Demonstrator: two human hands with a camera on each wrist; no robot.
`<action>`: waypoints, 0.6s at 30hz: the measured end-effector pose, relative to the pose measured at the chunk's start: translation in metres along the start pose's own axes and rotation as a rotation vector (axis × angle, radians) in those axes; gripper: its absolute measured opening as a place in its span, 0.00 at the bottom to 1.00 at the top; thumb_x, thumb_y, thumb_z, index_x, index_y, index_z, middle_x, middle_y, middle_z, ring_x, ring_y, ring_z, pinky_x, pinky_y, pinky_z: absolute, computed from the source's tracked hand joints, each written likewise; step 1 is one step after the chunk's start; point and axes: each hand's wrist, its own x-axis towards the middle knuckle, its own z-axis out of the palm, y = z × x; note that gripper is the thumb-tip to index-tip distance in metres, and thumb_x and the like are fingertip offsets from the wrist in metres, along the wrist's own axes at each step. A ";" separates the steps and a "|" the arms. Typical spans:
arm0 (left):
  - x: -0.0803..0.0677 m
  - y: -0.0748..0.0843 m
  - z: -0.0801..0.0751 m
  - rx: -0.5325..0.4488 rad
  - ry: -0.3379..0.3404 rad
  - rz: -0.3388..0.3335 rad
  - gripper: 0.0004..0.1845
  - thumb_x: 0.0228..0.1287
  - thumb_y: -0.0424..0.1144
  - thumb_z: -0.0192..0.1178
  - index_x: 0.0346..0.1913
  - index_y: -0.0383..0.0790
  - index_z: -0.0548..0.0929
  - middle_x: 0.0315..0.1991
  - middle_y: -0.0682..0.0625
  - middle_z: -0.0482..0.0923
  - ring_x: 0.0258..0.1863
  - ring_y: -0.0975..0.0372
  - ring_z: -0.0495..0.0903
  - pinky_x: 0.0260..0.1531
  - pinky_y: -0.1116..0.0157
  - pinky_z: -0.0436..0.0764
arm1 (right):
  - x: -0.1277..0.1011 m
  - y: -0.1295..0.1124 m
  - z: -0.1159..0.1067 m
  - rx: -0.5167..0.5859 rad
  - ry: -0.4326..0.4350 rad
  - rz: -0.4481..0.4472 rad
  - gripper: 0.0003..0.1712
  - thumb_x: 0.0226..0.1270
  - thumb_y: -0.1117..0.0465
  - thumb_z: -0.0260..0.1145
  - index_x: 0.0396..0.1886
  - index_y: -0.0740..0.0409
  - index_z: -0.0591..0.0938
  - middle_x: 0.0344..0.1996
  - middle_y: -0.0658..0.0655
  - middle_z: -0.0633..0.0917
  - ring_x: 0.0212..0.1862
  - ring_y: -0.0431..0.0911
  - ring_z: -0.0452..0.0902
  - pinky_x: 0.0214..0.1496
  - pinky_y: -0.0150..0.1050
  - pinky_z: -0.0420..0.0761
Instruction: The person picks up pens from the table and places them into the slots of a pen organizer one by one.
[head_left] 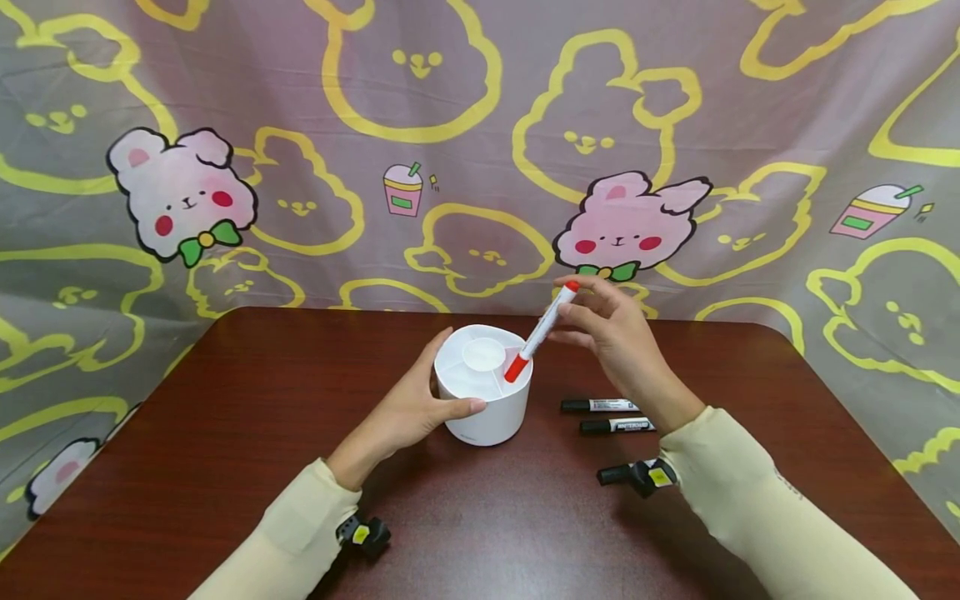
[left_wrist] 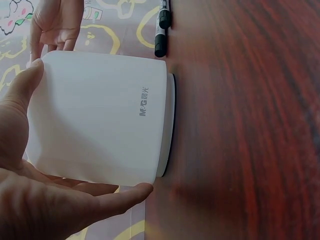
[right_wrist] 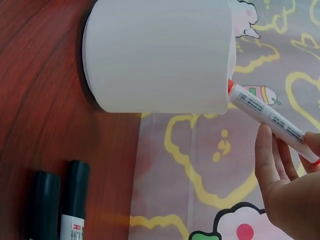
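Note:
A round white pen holder [head_left: 487, 421] with divided compartments stands on the table. My left hand [head_left: 408, 408] holds it from the left, thumb along its near side and fingers around the back. In the left wrist view, grey lettering shows on the wall of the pen holder [left_wrist: 100, 117]. Between the thumb and fingers of my right hand [head_left: 611, 329] is a white whiteboard marker [head_left: 542, 332] with red ends. It slants down to the left, its red cap at the opening of the right compartment. The right wrist view shows the cap end of the marker [right_wrist: 267, 117] partly hidden behind the holder's rim.
On the dark wooden table [head_left: 262, 400], several black-capped markers lie to the right, among them an upper marker [head_left: 600, 406] and a middle marker [head_left: 617, 426]. The nearest one [head_left: 613, 476] is partly covered by the right wrist camera. A patterned cloth [head_left: 465, 158] hangs behind the table.

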 end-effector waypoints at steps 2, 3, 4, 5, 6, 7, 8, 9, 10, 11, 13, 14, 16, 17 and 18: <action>0.000 0.000 0.000 -0.001 -0.001 -0.002 0.64 0.58 0.37 0.79 0.86 0.43 0.43 0.79 0.43 0.62 0.74 0.50 0.68 0.75 0.48 0.65 | 0.001 0.002 0.002 -0.013 0.002 -0.005 0.19 0.78 0.67 0.63 0.64 0.58 0.79 0.45 0.54 0.82 0.46 0.45 0.85 0.53 0.44 0.89; 0.000 0.000 0.000 -0.001 -0.001 -0.004 0.63 0.58 0.37 0.79 0.86 0.44 0.43 0.79 0.43 0.62 0.74 0.50 0.68 0.75 0.48 0.65 | 0.001 0.003 0.002 -0.024 0.003 -0.009 0.19 0.78 0.68 0.63 0.65 0.59 0.79 0.44 0.53 0.82 0.45 0.44 0.85 0.52 0.44 0.89; 0.000 0.000 0.000 -0.001 -0.002 -0.006 0.64 0.58 0.37 0.79 0.86 0.44 0.43 0.79 0.43 0.62 0.74 0.50 0.68 0.75 0.49 0.65 | 0.001 0.004 0.003 -0.030 0.002 -0.012 0.20 0.78 0.68 0.63 0.66 0.60 0.79 0.44 0.53 0.82 0.45 0.44 0.85 0.52 0.44 0.89; 0.000 0.000 0.000 -0.001 -0.001 -0.006 0.64 0.58 0.37 0.79 0.86 0.44 0.43 0.79 0.43 0.62 0.74 0.50 0.68 0.75 0.49 0.65 | 0.001 0.005 0.004 -0.035 0.001 -0.014 0.20 0.77 0.68 0.63 0.66 0.61 0.78 0.44 0.53 0.82 0.44 0.44 0.84 0.52 0.45 0.89; 0.000 0.000 0.000 -0.004 -0.002 -0.006 0.63 0.58 0.37 0.79 0.86 0.44 0.43 0.78 0.43 0.62 0.74 0.50 0.69 0.75 0.49 0.65 | 0.001 0.006 0.005 -0.042 -0.001 -0.019 0.21 0.77 0.68 0.63 0.67 0.62 0.78 0.43 0.53 0.82 0.44 0.44 0.84 0.52 0.45 0.89; 0.000 0.001 0.000 -0.005 -0.001 -0.007 0.63 0.58 0.37 0.79 0.86 0.44 0.43 0.78 0.43 0.62 0.74 0.50 0.69 0.75 0.49 0.65 | 0.001 0.007 0.006 -0.046 -0.003 -0.027 0.22 0.77 0.69 0.63 0.68 0.63 0.77 0.43 0.53 0.82 0.44 0.44 0.83 0.52 0.45 0.89; 0.000 0.001 0.000 -0.005 -0.001 -0.007 0.63 0.58 0.37 0.79 0.86 0.44 0.43 0.78 0.43 0.62 0.74 0.50 0.69 0.75 0.49 0.65 | 0.002 0.009 0.007 -0.052 -0.007 -0.032 0.22 0.76 0.69 0.63 0.68 0.62 0.78 0.43 0.52 0.82 0.43 0.44 0.83 0.52 0.46 0.89; 0.000 0.001 0.000 -0.007 0.000 -0.006 0.63 0.58 0.37 0.79 0.86 0.44 0.43 0.78 0.43 0.63 0.73 0.50 0.69 0.75 0.49 0.65 | 0.002 0.010 0.008 -0.060 -0.010 -0.038 0.23 0.76 0.70 0.63 0.68 0.63 0.77 0.42 0.52 0.82 0.43 0.43 0.83 0.51 0.45 0.89; -0.001 0.001 0.000 -0.009 -0.001 -0.006 0.63 0.58 0.36 0.79 0.86 0.44 0.44 0.78 0.43 0.63 0.73 0.50 0.69 0.75 0.49 0.66 | 0.002 0.011 0.009 -0.065 -0.013 -0.042 0.23 0.76 0.71 0.63 0.68 0.63 0.77 0.42 0.52 0.82 0.43 0.43 0.83 0.51 0.45 0.89; -0.001 0.002 0.000 -0.012 -0.001 -0.006 0.63 0.58 0.36 0.79 0.86 0.44 0.44 0.78 0.43 0.63 0.73 0.50 0.69 0.75 0.49 0.66 | 0.002 0.013 0.010 -0.075 -0.014 -0.046 0.23 0.75 0.71 0.63 0.68 0.64 0.77 0.42 0.52 0.82 0.43 0.43 0.83 0.51 0.45 0.90; -0.001 0.002 0.000 -0.012 -0.003 -0.008 0.62 0.58 0.36 0.79 0.86 0.45 0.44 0.78 0.43 0.63 0.73 0.50 0.69 0.74 0.49 0.67 | 0.002 0.015 0.012 -0.092 -0.014 -0.051 0.24 0.75 0.72 0.63 0.68 0.64 0.76 0.42 0.52 0.82 0.43 0.43 0.83 0.50 0.43 0.90; -0.001 0.002 0.000 -0.013 -0.004 -0.008 0.62 0.58 0.36 0.79 0.86 0.45 0.44 0.78 0.43 0.63 0.73 0.50 0.70 0.74 0.50 0.67 | 0.002 0.016 0.013 -0.101 -0.013 -0.051 0.24 0.75 0.72 0.64 0.68 0.65 0.76 0.42 0.52 0.82 0.43 0.43 0.83 0.49 0.43 0.90; -0.001 0.003 0.000 -0.014 -0.005 -0.009 0.62 0.58 0.36 0.79 0.85 0.45 0.45 0.78 0.43 0.64 0.72 0.50 0.70 0.73 0.50 0.67 | 0.002 0.018 0.014 -0.116 -0.009 -0.053 0.24 0.74 0.72 0.64 0.67 0.65 0.77 0.42 0.53 0.82 0.43 0.43 0.84 0.49 0.42 0.90; -0.001 0.003 -0.001 -0.015 -0.006 -0.009 0.62 0.58 0.36 0.79 0.85 0.45 0.45 0.78 0.43 0.64 0.72 0.50 0.70 0.73 0.50 0.68 | 0.002 0.019 0.015 -0.122 -0.008 -0.055 0.24 0.74 0.73 0.64 0.67 0.65 0.77 0.42 0.53 0.82 0.43 0.43 0.84 0.49 0.42 0.90; -0.001 0.003 -0.001 -0.016 -0.006 -0.009 0.62 0.58 0.36 0.79 0.85 0.45 0.45 0.78 0.43 0.63 0.72 0.50 0.70 0.73 0.50 0.68 | 0.002 0.020 0.016 -0.127 -0.007 -0.056 0.24 0.73 0.73 0.64 0.67 0.65 0.77 0.42 0.53 0.83 0.43 0.43 0.84 0.49 0.42 0.90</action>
